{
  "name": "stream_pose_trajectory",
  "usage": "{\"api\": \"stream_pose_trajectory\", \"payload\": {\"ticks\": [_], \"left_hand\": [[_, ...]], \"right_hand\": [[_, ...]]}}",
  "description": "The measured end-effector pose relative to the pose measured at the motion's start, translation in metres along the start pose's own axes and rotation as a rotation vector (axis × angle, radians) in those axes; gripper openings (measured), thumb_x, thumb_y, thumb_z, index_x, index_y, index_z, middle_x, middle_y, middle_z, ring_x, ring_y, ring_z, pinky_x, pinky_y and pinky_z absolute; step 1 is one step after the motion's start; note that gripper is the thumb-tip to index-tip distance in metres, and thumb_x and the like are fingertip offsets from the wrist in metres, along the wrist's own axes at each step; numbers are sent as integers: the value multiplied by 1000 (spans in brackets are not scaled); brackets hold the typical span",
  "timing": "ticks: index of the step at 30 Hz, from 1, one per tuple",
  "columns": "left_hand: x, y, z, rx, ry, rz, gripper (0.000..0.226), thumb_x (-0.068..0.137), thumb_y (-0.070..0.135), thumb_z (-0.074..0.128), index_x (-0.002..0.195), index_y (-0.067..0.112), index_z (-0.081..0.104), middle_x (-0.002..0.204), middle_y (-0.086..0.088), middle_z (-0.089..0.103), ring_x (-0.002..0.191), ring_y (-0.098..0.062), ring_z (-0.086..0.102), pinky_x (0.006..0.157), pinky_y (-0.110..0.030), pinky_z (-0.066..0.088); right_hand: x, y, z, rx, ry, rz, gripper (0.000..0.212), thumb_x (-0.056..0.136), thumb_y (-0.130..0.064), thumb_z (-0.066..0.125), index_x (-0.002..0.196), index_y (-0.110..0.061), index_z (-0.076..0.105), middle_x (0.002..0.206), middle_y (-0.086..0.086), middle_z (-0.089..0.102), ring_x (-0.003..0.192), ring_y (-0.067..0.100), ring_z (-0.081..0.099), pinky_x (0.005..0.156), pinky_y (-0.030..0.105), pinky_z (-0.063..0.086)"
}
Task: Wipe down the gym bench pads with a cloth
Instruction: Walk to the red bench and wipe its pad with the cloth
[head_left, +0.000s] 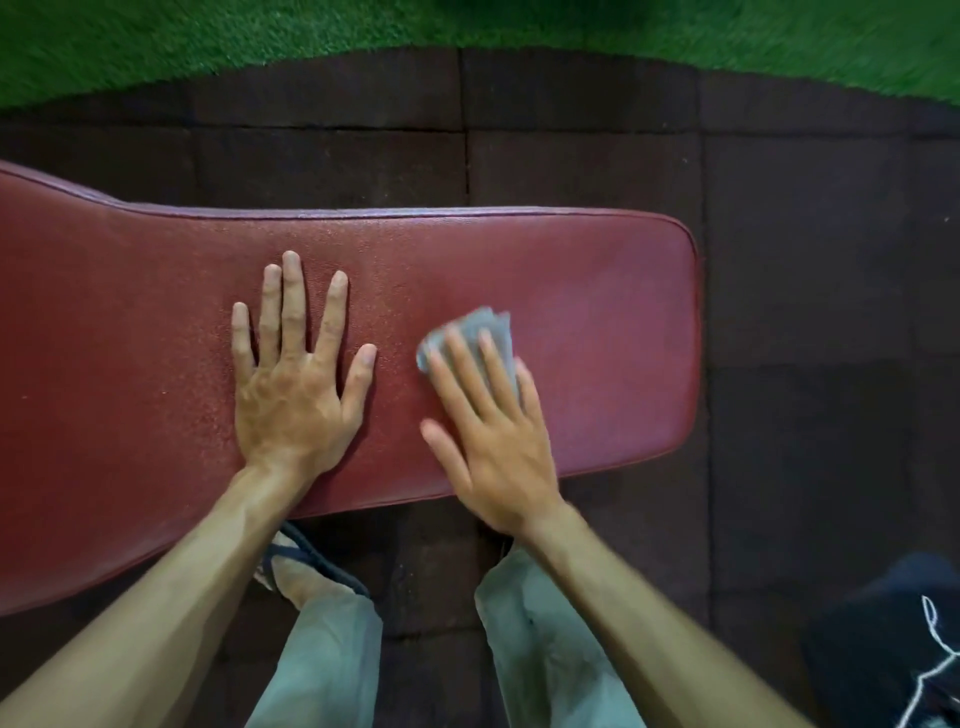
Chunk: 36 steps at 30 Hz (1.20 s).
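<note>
A long dark red bench pad (597, 291) runs across the view from the left edge to a rounded end at the right. My left hand (293, 379) lies flat on the pad near its middle, fingers spread, holding nothing. To its right, my right hand (488, 421) presses a small grey cloth (480, 330) onto the pad. Only the cloth's far part shows past my fingertips. The right hand and the cloth are blurred.
Dark rubber floor tiles (805, 260) surround the bench. Green artificial turf (208, 36) fills the far strip. My legs in pale trousers and a sandalled foot (306, 571) stand below the pad's near edge. A dark bag-like object (893, 649) sits at the bottom right.
</note>
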<state>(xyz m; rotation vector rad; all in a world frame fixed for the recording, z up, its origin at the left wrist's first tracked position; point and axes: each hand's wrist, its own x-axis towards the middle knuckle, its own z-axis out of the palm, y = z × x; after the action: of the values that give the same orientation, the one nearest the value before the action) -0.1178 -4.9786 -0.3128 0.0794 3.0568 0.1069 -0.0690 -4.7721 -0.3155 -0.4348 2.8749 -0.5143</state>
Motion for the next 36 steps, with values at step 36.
{"api": "stream_pose_trajectory", "payload": {"ticks": [36], "left_hand": [[-1, -1, 4, 5, 19, -8, 66, 103, 48, 32, 162, 24, 11, 169, -14, 3, 157, -29, 3, 126, -53, 7]], "right_hand": [[-30, 10, 3, -5, -16, 42, 68, 95, -27, 37, 159, -32, 14, 168, -6, 8, 157, 19, 3, 123, 54, 15]]}}
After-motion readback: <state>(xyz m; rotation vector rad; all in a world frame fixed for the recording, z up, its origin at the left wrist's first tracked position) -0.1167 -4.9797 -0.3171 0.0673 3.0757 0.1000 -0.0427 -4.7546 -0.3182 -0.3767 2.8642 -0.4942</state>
